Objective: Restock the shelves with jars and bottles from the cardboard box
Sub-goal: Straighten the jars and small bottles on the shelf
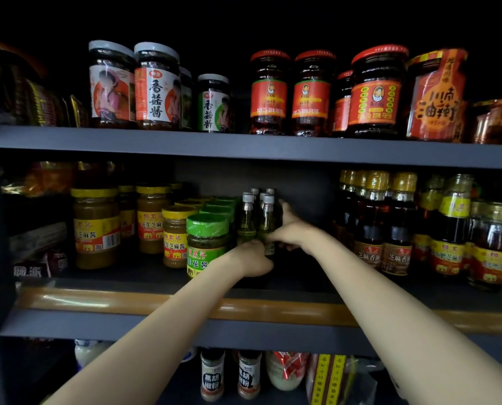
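On the dark grey middle shelf (144,280), yellow-lidded glass jars of tan sesame paste (96,229) stand toward the left edge, with a green-lidded jar of green sauce (206,244) just right of them near the front edge. At mid-shelf the left hand (254,258) curls its fingers round the base of the small clear glass bottles of pale oil with silver caps (248,219), and the right hand (292,230) grips the same cluster from its right side, thumb raised. Toward the right edge stand tall dark bottles of sesame oil with gold caps (372,220).
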A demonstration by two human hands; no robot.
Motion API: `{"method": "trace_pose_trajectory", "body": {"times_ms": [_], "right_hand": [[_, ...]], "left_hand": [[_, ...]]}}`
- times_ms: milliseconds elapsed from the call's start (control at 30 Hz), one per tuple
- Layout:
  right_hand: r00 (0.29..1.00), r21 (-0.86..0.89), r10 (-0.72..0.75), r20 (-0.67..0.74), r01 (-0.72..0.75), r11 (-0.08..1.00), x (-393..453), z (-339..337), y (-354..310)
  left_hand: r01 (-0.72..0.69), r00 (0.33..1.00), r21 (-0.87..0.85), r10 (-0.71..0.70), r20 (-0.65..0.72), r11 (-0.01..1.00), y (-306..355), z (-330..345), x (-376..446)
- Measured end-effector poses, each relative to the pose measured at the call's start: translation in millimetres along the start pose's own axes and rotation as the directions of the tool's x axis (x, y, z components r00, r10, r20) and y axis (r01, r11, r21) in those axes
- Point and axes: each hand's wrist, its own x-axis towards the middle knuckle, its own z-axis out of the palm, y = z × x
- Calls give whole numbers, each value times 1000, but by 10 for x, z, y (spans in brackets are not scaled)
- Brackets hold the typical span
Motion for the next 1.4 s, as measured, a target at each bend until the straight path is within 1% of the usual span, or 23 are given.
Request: {"method": "trace_pose_trajectory", "body": {"times_ms": [67, 133, 167, 200, 267, 300, 367, 467, 567, 633, 700, 767, 833, 900, 933, 967, 1000, 1033, 1067, 1133, 1200, 1267, 1400], "right_hand": [[999, 134, -23, -47, 29, 991, 22, -13, -12], [985, 249, -58, -160, 97, 964, 57, 12, -44], [968, 226, -95, -232, 149, 963, 77, 36, -68], [947, 146, -129, -294, 178, 973, 104, 67, -92], [906, -68, -149, -395, 133, 989, 114, 140, -136], [896, -130, -142, -421, 95, 987, 105, 169, -152], [899, -190, -131, -418, 55, 980, 75, 192, -173], [898, -237, -148, -415, 50, 970, 64, 155, -191], [898, -174, -113, -425, 42, 984, 57, 103, -202], [897, -191, -116, -427, 36, 981, 0, 69, -210], [882, -225, -188, -433, 96, 970, -108, 26, -217], [876, -215, -268, -400, 195, 957, -230, -22, -222], [910, -118, -299, -289, 276, 954, -338, -76, -209], [949, 122, -272, -158, 292, 949, -427, -171, -198], [960, 261, -247, -133, 274, 926, -430, -227, -183], [963, 348, -218, -157, 260, 901, -393, -277, -163], [959, 368, -188, -211, 257, 894, -319, -309, -139], [948, 302, -168, -272, 250, 920, -216, -311, -118], [936, 190, -162, -312, 229, 955, -109, -282, -110], [933, -24, -165, -318, 166, 986, 74, -162, -129], [942, -170, -161, -294, 114, 979, 248, -24, -124], [950, -203, -129, -284, 72, 977, 357, 80, -126], [963, -179, -62, -263, 15, 984, 447, 193, -122]], "left_hand": [[-8, 1000, -14, 8, -1, 1000, -9, 3, -6], [-19, 1000, -13, 19, 7, 1000, -7, 5, -19], [-23, 1000, -11, 24, 13, 1000, -4, 2, -29], [-25, 999, -11, 25, 19, 1000, -4, -1, -34], [-20, 999, -9, 21, 31, 1000, -6, 3, -34], [-15, 999, -4, 15, 38, 1000, -3, 8, -34], [-5, 999, 20, 4, 45, 1000, 9, 19, -48], [-5, 1000, 56, 4, 11, 998, 54, 11, -93], [-40, 994, 64, 46, -95, 997, 105, -28, -140], [-73, 982, 57, 81, -168, 996, 135, -42, -161], [-81, 966, 48, 90, -241, 996, 165, -58, -176], [-90, 945, 17, 90, -315, 996, 179, -65, -166], [-108, 936, -58, 81, -342, 992, 186, -52, -155], [-112, 938, -128, 62, -340, 985, 170, -17, -139], [-101, 939, -156, 43, -340, 983, 150, -1, -129], [-89, 939, -187, 20, -344, 978, 130, 9, -114], [-76, 938, -221, -6, -347, 972, 108, 13, -96], [-65, 937, -247, -26, -348, 967, 90, 14, -81], [-57, 937, -261, -39, -348, 964, 75, 9, -63], [-49, 938, -261, -46, -344, 964, 58, 3, -39], [-44, 939, -250, -45, -341, 967, 46, 13, -28], [-42, 936, -238, -45, -350, 970, 37, 34, -19], [-40, 930, -224, -46, -366, 974, 21, 65, 5]]}}
